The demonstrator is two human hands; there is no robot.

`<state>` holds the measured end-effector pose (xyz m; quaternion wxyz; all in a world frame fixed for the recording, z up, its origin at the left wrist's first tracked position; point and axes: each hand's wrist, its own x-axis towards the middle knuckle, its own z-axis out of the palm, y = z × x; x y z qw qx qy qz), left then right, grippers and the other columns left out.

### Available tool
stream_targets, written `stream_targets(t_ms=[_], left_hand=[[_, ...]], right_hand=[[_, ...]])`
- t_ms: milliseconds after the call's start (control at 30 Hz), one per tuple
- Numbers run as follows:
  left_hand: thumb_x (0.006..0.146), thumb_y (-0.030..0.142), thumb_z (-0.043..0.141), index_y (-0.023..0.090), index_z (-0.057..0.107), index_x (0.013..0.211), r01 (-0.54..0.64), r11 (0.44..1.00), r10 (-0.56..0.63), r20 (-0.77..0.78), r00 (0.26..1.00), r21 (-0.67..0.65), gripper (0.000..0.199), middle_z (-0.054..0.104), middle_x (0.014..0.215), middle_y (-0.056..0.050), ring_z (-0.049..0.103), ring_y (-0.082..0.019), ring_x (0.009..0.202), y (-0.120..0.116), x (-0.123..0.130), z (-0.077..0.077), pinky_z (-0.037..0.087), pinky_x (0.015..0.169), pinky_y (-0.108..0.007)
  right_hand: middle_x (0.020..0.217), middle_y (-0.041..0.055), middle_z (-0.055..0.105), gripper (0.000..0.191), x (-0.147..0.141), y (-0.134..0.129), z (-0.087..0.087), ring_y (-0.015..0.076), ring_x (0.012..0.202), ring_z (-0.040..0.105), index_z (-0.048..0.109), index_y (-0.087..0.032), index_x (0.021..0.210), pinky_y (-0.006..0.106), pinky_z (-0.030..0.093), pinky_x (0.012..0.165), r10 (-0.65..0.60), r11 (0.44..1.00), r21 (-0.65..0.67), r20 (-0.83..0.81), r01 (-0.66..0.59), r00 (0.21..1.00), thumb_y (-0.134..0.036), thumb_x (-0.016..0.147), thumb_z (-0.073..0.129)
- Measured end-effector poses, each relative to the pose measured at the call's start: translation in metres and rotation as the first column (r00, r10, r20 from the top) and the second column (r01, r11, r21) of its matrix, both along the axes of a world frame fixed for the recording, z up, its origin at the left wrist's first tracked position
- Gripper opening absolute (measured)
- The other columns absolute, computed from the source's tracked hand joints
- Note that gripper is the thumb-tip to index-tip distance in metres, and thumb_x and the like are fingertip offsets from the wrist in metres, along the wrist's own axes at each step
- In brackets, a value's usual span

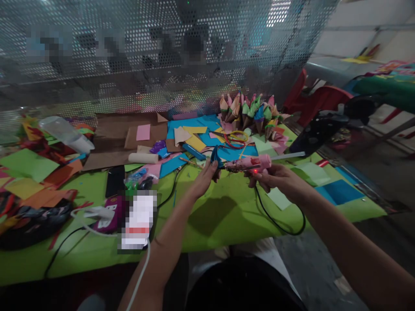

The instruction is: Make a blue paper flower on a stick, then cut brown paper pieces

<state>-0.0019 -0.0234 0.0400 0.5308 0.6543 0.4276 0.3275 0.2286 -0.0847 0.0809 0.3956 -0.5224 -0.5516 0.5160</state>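
Head cam: L hand (pixel 207 176) grip pinching folded blue paper (pixel 216 158), held above green-covered table (pixel 223 229). R hand (pixel 275 178) grip closed round pink glue gun (pixel 249 163), red light on, nozzle end at/near the blue paper, contact unclear. Gun's white stick (pixel 288 155) sticks out back. Scissors (pixel 236 139) + paper cones (pixel 256 113) lie beyond, twd mesh panel (pixel 136 65).

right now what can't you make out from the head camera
All in the head view:
- Blue paper: lower part hidden by the left hand
- Pink glue gun: grip hidden by the right hand; tip too small to tell if it touches the paper
- Bright screen: blurred
- Shapes behind mesh panel: blurred
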Motion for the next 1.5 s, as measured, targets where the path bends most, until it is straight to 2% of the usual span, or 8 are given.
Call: stream_targets(t_ms=[300,533,733,1000,1267,1500], left_hand=[[0.088,0.081,0.031,0.021,0.051,0.08,0.019,1.0,-0.019,-0.021,1.0,-0.009,0.064,0.053,0.07,0.0,0.049,-0.016,0.07,0.0,0.0,-0.002,0.043,0.077,-0.033],[0.091,0.076,0.034,0.021,0.05,0.084,0.012,1.0,-0.012,0.014,1.0,-0.026,0.058,0.053,0.072,0.0,0.048,-0.015,0.068,0.0,0.001,-0.007,0.041,0.073,-0.031],[0.089,0.079,0.035,0.021,0.05,0.084,0.021,0.999,-0.02,0.021,1.0,-0.027,0.06,0.053,0.07,0.001,0.048,-0.015,0.066,0.0,0.0,-0.006,0.042,0.072,-0.032],[0.082,0.085,0.039,0.024,0.05,0.085,0.044,0.999,-0.044,0.083,0.996,0.003,0.062,0.053,0.07,-0.002,0.048,-0.019,0.067,0.0,0.0,-0.008,0.042,0.069,-0.035],[0.09,0.075,0.038,0.022,0.049,0.101,0.082,0.996,-0.084,0.064,0.994,0.038,0.054,0.051,0.077,0.002,0.048,-0.015,0.069,0.002,-0.001,-0.011,0.041,0.073,-0.032],[0.094,0.065,0.039,0.022,0.052,0.108,0.029,0.999,-0.026,-0.07,0.997,0.042,0.047,0.055,0.082,0.001,0.052,-0.016,0.076,0.0,-0.003,-0.007,0.042,0.08,-0.032]], right_hand=[[0.076,0.0094,0.073,0.055,0.003,0.001,0.001,0.0108,0.052,0.046,0.074,-0.014,0.087,0.027,0.036,0.047,0.024,1.0,0.007,0.069,-0.025,0.997,-0.065,0.067,0.078],[0.082,0.0097,0.073,0.058,0.008,0.005,-0.003,0.0126,0.057,0.049,0.075,-0.016,0.086,0.028,0.037,0.05,0.017,1.0,-0.008,0.119,-0.017,0.993,-0.069,0.063,0.079],[0.06,0.0019,0.059,0.06,0.008,0.007,0.002,0.0111,0.053,0.043,0.074,-0.015,0.079,0.027,0.032,0.048,0.023,1.0,-0.011,0.2,-0.022,0.979,-0.072,0.062,0.077],[0.074,0.0046,0.067,0.055,0.002,0.009,0.016,0.0092,0.052,0.043,0.069,-0.015,0.083,0.027,0.032,0.047,0.063,0.998,-0.024,0.207,-0.059,0.976,-0.067,0.066,0.076],[0.052,-0.0041,0.05,0.051,0.009,0.015,0.02,0.0094,0.047,0.041,0.065,-0.018,0.076,0.027,0.03,0.046,0.099,0.995,-0.044,0.262,-0.09,0.96,-0.068,0.069,0.075],[0.05,-0.0038,0.049,0.048,0.012,0.015,0.019,0.0098,0.047,0.041,0.064,-0.019,0.073,0.027,0.027,0.046,0.107,0.994,-0.034,0.284,-0.101,0.953,-0.066,0.073,0.075]])
